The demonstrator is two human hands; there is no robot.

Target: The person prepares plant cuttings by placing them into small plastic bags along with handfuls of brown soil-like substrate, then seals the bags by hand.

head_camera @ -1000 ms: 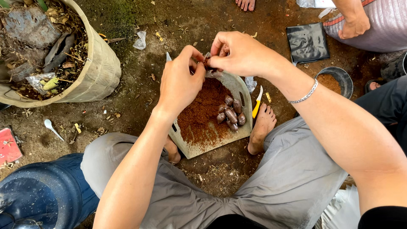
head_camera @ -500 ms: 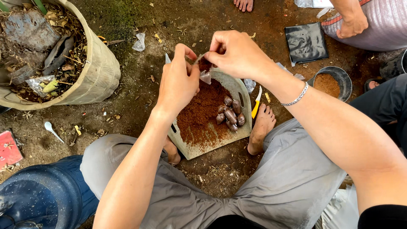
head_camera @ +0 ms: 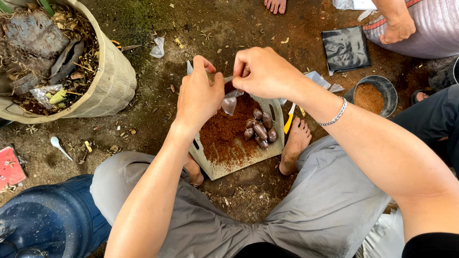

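My left hand and my right hand meet above a grey tray that rests on the ground between my feet. Both pinch the top of a small clear plastic bag, which hangs down between them. The tray holds a spread of brown powder and several small dark brown filled packets at its right side. My right wrist wears a silver bracelet.
A woven sack of dry plant litter stands at the left. A black bowl of brown powder, a black pouch and another person's hand are at the right. A yellow-handled knife lies by my foot. A blue container sits bottom left.
My hands have drawn slightly apart and lifted a little. The clear bag now hangs lower between them, plainly visible over the powder.
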